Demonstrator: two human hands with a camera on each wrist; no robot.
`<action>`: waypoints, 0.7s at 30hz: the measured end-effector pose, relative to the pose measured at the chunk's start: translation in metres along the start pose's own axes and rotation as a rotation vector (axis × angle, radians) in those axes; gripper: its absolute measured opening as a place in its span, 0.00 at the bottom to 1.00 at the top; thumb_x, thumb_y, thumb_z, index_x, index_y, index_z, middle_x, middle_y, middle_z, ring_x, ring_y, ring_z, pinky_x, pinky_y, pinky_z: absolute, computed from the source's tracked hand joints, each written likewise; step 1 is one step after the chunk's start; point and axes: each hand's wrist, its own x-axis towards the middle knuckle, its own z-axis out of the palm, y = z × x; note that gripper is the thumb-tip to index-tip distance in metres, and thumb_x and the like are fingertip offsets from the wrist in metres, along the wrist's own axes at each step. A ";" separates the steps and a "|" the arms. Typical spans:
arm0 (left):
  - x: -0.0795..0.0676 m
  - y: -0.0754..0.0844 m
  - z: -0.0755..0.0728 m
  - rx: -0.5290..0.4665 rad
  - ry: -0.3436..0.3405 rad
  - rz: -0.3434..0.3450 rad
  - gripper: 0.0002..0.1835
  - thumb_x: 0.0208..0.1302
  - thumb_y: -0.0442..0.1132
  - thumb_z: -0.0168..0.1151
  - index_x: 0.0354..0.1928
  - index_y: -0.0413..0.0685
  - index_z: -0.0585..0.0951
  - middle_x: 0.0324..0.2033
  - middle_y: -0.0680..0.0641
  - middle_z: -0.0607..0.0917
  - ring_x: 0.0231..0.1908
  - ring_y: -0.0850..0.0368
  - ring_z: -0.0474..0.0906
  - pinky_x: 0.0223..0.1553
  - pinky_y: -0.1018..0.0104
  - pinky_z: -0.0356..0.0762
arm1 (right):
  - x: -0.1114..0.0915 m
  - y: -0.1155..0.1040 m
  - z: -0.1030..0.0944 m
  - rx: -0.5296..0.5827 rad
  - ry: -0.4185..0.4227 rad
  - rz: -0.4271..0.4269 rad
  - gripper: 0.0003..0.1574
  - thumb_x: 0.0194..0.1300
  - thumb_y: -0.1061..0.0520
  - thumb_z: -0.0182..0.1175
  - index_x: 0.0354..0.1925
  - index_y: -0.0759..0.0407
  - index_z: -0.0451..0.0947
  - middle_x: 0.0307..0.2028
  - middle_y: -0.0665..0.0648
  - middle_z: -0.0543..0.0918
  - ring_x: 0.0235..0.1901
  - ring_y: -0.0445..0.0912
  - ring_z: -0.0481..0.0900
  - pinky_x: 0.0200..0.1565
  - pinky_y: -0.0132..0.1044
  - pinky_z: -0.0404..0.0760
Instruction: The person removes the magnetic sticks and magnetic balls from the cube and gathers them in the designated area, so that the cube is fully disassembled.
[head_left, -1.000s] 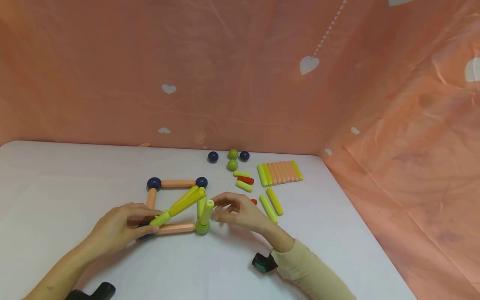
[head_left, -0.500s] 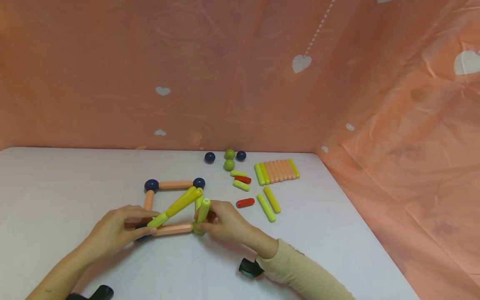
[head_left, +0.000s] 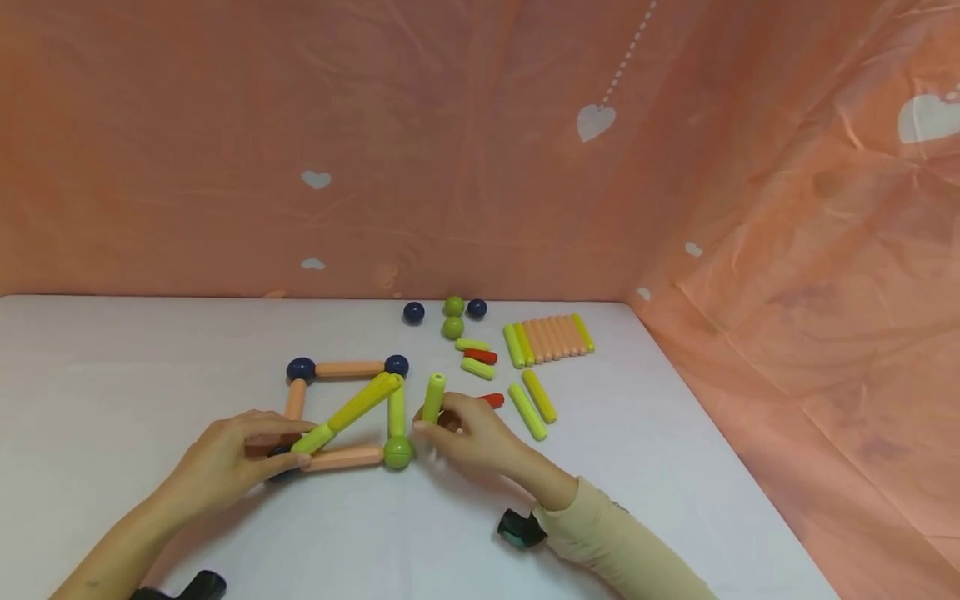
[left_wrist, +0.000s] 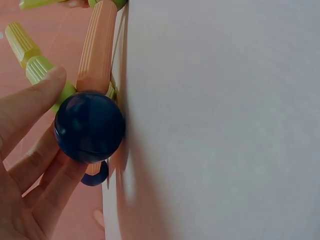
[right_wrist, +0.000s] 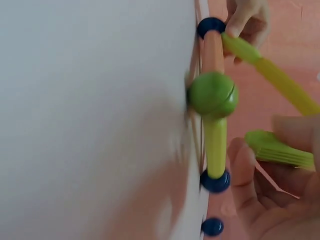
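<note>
Fingers of the right hand (head_left: 474, 433) pinch a ribbed lime-green rod (head_left: 434, 397); left hand (head_left: 225, 458), holding a glossy navy ball (left_wrist: 90, 127), should brace it.

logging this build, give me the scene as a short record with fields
left hand: grips navy ball and slanted green rod
right hand: holds upright green rod, apart from frame
frame corners: three navy balls, one green ball
frame sides: three peach rods, one green side rod
loose balls: two navy, two green
loose red rods: two visible
</note>
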 end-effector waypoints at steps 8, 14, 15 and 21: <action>0.001 0.000 0.000 -0.024 -0.021 -0.029 0.18 0.48 0.41 0.75 0.45 0.52 0.86 0.38 0.52 0.85 0.38 0.62 0.83 0.37 0.66 0.83 | -0.017 0.022 -0.025 -0.010 0.136 0.013 0.15 0.63 0.57 0.64 0.46 0.65 0.79 0.39 0.58 0.83 0.36 0.43 0.80 0.39 0.29 0.80; 0.002 0.000 0.002 -0.036 -0.038 -0.051 0.19 0.51 0.41 0.73 0.47 0.48 0.85 0.41 0.45 0.86 0.41 0.46 0.84 0.41 0.52 0.82 | -0.033 0.044 -0.053 0.044 0.247 0.085 0.30 0.58 0.61 0.67 0.57 0.67 0.71 0.36 0.63 0.84 0.36 0.46 0.82 0.41 0.31 0.81; 0.002 0.001 0.002 -0.033 -0.038 -0.050 0.19 0.52 0.41 0.73 0.47 0.47 0.85 0.41 0.44 0.86 0.41 0.45 0.84 0.41 0.49 0.82 | -0.036 0.048 -0.058 0.050 0.267 0.104 0.30 0.58 0.62 0.67 0.57 0.67 0.71 0.36 0.63 0.84 0.36 0.47 0.82 0.41 0.31 0.82; 0.003 0.003 0.001 -0.028 -0.042 -0.047 0.19 0.51 0.39 0.74 0.47 0.45 0.85 0.40 0.43 0.86 0.41 0.45 0.84 0.41 0.51 0.82 | -0.053 0.067 -0.085 0.050 0.358 0.217 0.26 0.59 0.61 0.66 0.54 0.68 0.72 0.38 0.64 0.84 0.36 0.47 0.83 0.39 0.29 0.81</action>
